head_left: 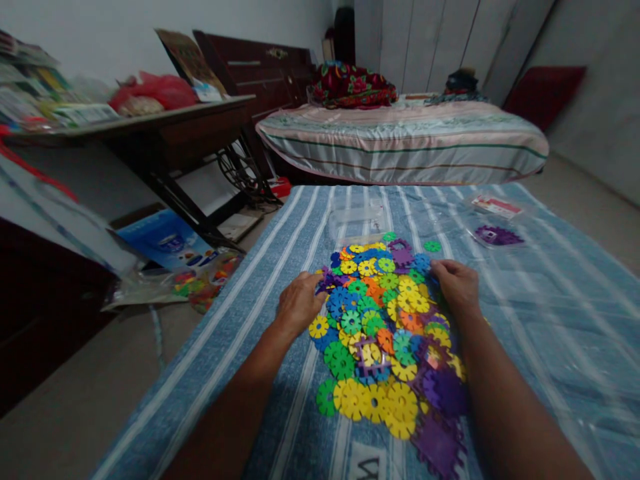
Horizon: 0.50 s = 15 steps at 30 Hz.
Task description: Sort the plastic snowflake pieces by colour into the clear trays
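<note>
A heap of notched plastic interlocking discs (367, 323) in yellow, green, blue, orange and purple lies on a striped cloth. At the heap's left edge, my left hand (300, 303) is closed, thumb and fingers bent around a purple interlocking piece (327, 281) that is partly hidden. My right hand (457, 283) is at the upper right of the heap, fingers curled, its fingertips at the rim of a blue interlocking disc (421, 262). Square purple pieces (440, 443) lie nearer me. A single green disc (433, 247) rests just beyond my right hand.
Behind the heap sits a clear plastic box (356, 223). A clear pack with purple pieces (497, 235) lies at the far right of the blue striped cloth (260, 300). Beyond are a bed (400, 143) and, at left, a sewing-machine table (200, 110).
</note>
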Each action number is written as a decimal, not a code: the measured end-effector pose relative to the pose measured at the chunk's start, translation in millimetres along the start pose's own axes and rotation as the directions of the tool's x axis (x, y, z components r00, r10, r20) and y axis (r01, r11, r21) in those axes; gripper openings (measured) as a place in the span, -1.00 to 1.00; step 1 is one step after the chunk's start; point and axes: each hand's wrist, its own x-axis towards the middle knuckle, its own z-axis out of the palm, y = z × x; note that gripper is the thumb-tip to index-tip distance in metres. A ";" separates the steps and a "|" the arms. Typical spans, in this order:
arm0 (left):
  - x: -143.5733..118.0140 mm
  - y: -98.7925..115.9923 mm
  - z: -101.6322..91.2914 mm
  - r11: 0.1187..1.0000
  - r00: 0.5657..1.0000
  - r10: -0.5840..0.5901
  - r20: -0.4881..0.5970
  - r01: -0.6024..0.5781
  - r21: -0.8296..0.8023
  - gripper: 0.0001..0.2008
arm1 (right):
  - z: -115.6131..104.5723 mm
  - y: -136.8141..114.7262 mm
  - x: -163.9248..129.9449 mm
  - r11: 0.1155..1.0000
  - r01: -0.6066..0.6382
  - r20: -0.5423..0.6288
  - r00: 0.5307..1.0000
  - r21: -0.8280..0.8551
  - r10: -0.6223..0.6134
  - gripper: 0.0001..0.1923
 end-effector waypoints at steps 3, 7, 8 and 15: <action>6.2 -2.1 3.6 0.998 0.999 -0.035 -0.016 0.034 -0.058 -0.78 | 0.9 -0.5 -0.4 1.000 0.000 0.007 1.000 0.007 0.000 -0.63; 10.7 -9.4 9.0 0.949 0.992 -0.126 0.008 0.123 -0.289 -0.88 | 1.3 -2.6 -0.9 1.000 0.028 0.017 0.999 -0.013 -0.028 -0.63; 10.9 -10.7 9.9 0.929 0.990 -0.138 0.018 0.135 -0.345 -0.87 | 1.4 -3.4 -0.9 0.999 0.033 0.017 0.999 -0.020 -0.033 -0.63; 8.3 -5.0 11.1 0.719 0.971 -0.237 0.030 0.196 -0.667 -0.86 | 3.4 -5.0 -0.9 0.998 0.051 0.020 0.999 -0.023 -0.051 -0.61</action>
